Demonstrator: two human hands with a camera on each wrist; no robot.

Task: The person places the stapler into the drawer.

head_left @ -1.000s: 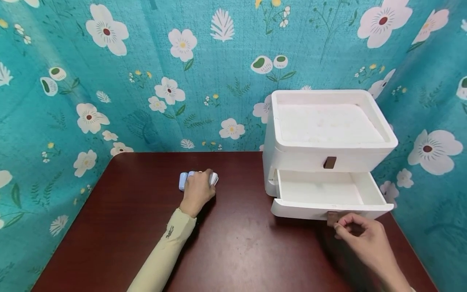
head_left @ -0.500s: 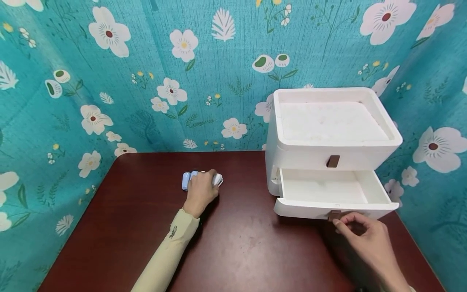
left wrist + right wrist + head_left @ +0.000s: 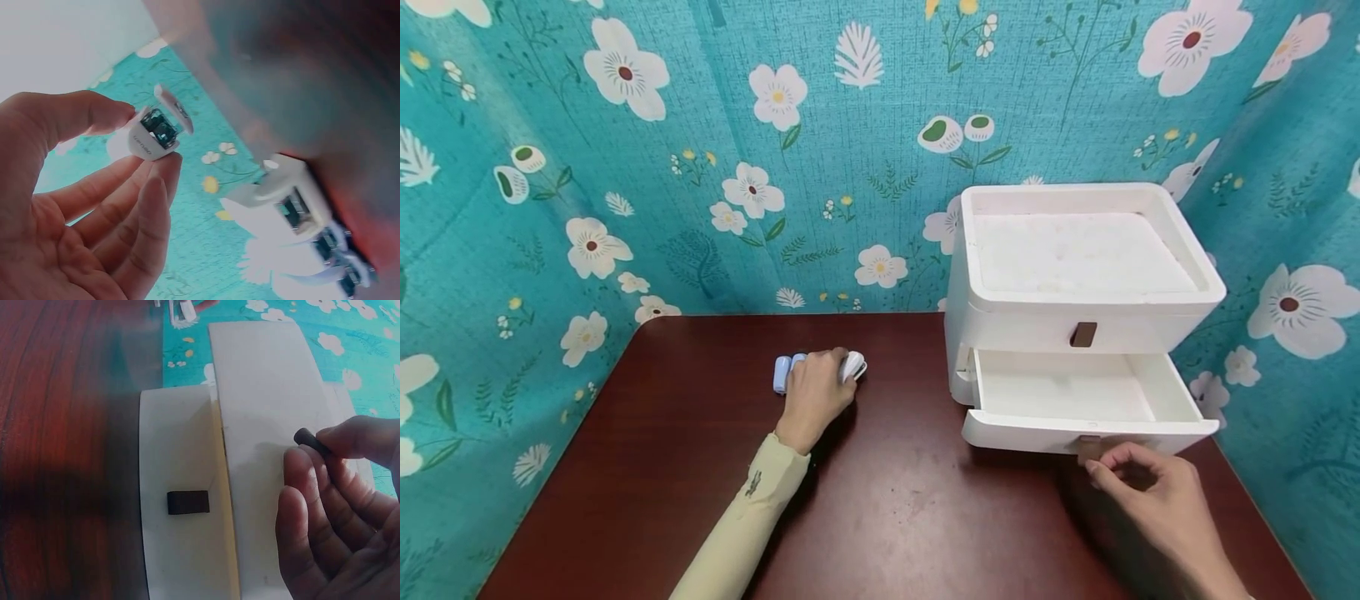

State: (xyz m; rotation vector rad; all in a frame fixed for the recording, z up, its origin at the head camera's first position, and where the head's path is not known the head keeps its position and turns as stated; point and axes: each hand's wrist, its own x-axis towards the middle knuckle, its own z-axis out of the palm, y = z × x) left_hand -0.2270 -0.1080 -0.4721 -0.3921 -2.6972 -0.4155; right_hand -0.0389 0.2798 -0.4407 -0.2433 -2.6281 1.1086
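Small white stapler (image 3: pixel 145 139), or what looks like one: in the left hand (image 3: pixel 814 395), above or on the left-centre of the worktop (image 3: pixel 895 508); contact with the surface cannot be judged. Left thumb and fingertips clamped on its body. Its mouth stands apart, dark metal parts showing inside.

Change: against half a second ago, the stapler sits slightly further right and shows more of its length past the fingers, lying at a slant. The left hand has shifted only a little with it.

Next outward: pale blue pieces (image 3: pixel 782 374) of similar shape, side by side, same place as before. Left wrist view shows a gap between these and the held one. Part of the row is hidden by the hand.

Reading: one piece now appears separated from its group and under control; the others look undisturbed.

Right side: lower drawer (image 3: pixel 1015 432) pulled out from the white drawer unit (image 3: pixel 1030 327), position unchanged. Right hand (image 3: pixel 1159 500) has thumb and forefinger together on its brown tab (image 3: pixel 304 437), so the drawer seems to be steadied while the left works.

Behind: teal floral curtain (image 3: pixel 850 167).
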